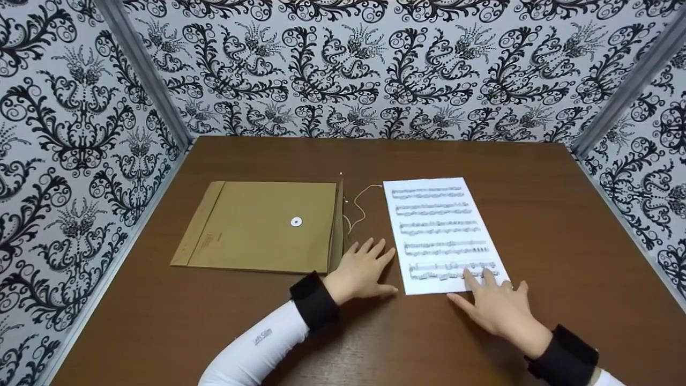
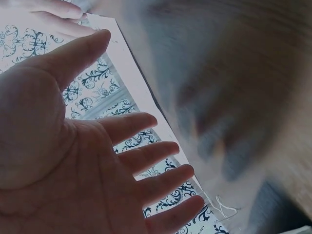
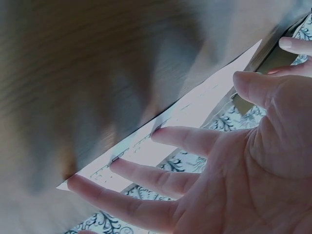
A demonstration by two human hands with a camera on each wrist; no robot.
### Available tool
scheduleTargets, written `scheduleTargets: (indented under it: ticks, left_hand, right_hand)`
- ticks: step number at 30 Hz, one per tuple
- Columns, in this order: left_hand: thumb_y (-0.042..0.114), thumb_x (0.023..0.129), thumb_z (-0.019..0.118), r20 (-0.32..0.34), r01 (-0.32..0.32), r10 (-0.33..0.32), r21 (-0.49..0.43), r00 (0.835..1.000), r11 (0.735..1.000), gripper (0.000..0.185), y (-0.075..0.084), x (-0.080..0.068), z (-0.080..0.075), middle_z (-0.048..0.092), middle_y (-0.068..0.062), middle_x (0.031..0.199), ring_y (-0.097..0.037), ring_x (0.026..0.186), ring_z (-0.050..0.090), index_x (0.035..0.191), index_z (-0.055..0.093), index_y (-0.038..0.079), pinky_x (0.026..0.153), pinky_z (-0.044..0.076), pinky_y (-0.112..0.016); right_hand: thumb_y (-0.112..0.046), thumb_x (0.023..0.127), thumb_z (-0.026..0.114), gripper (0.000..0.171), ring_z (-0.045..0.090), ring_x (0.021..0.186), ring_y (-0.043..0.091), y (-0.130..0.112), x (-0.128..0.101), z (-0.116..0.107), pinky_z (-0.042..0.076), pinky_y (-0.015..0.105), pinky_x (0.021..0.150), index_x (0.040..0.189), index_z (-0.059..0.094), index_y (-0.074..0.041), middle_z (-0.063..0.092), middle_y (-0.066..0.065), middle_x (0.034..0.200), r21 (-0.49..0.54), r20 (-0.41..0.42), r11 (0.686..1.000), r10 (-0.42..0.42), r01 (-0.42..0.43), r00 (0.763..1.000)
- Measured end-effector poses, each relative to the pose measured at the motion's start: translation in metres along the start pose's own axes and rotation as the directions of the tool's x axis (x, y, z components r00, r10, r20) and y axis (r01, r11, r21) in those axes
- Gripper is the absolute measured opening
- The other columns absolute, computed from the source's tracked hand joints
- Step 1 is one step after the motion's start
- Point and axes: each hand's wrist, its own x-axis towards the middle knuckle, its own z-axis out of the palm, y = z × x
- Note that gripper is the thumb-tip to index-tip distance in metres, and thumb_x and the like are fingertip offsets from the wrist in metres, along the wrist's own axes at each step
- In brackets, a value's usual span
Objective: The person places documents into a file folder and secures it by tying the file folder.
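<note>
envelope left on table, music sheet right of it, string between

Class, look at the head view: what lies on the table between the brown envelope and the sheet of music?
In the head view, a thin pale string trails across the bare wooden table between the envelope and the sheet of music; nearer the viewer, the left hand rests there.

Brown wooden table, black-and-white patterned walls around it.
</note>
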Motion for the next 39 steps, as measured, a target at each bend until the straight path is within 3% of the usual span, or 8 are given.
scheduleTargets:
  ticks: [13, 25, 34, 39]
  left_hand:
    - [0.072, 0.08, 0.072, 0.001, 0.013, -0.013, -0.029, 1.0, 0.999, 0.102, 0.003, 0.006, 0.002, 0.032, -0.009, 0.169, -0.031, 0.157, 0.032, 0.161, 0.035, 0.02, 0.126, 0.032, -0.052]
    - [0.075, 0.076, 0.073, -0.046, 0.016, -0.015, 0.001, 0.999, 1.0, 0.11, 0.001, 0.01, 0.002, 0.037, -0.009, 0.167, -0.03, 0.155, 0.037, 0.159, 0.037, 0.014, 0.124, 0.035, -0.052]
    - [0.072, 0.075, 0.076, -0.048, 0.018, -0.019, -0.029, 0.999, 0.999, 0.109, 0.0, 0.01, 0.003, 0.037, -0.009, 0.167, -0.031, 0.154, 0.038, 0.159, 0.038, 0.014, 0.124, 0.035, -0.053]
    - [0.07, 0.075, 0.078, -0.046, 0.012, -0.015, -0.059, 0.999, 0.998, 0.109, -0.001, 0.01, 0.003, 0.036, -0.01, 0.167, -0.031, 0.155, 0.037, 0.159, 0.037, 0.012, 0.125, 0.035, -0.05]
  right_hand:
    - [-0.067, 0.099, 0.044, 0.075, 0.059, 0.112, 0.06, -0.017, -0.007, 0.002, 0.04, 0.076, 0.091, 0.151, 0.05, -0.012, 0.053, 0.031, 0.143, -0.028, -0.031, 0.999, -0.035, 0.034, 0.999]
    - [-0.065, 0.098, 0.047, 0.071, 0.062, 0.104, 0.054, -0.022, -0.01, -0.001, 0.046, 0.068, 0.084, 0.148, 0.054, -0.015, 0.056, 0.028, 0.139, -0.045, -0.02, 0.997, -0.057, 0.056, 0.998]
    - [-0.061, 0.099, 0.053, 0.064, 0.06, 0.106, 0.047, -0.009, -0.001, -0.012, 0.051, 0.05, 0.062, 0.14, 0.06, -0.012, 0.058, 0.024, 0.129, 0.066, 0.022, 0.993, -0.102, 0.101, 0.995]
    - [-0.06, 0.099, 0.054, 0.068, 0.062, 0.113, 0.047, 0.006, 0.013, -0.019, 0.054, 0.056, 0.069, 0.141, 0.059, -0.007, 0.059, 0.028, 0.132, 0.179, 0.005, 0.976, -0.126, 0.123, 0.992]
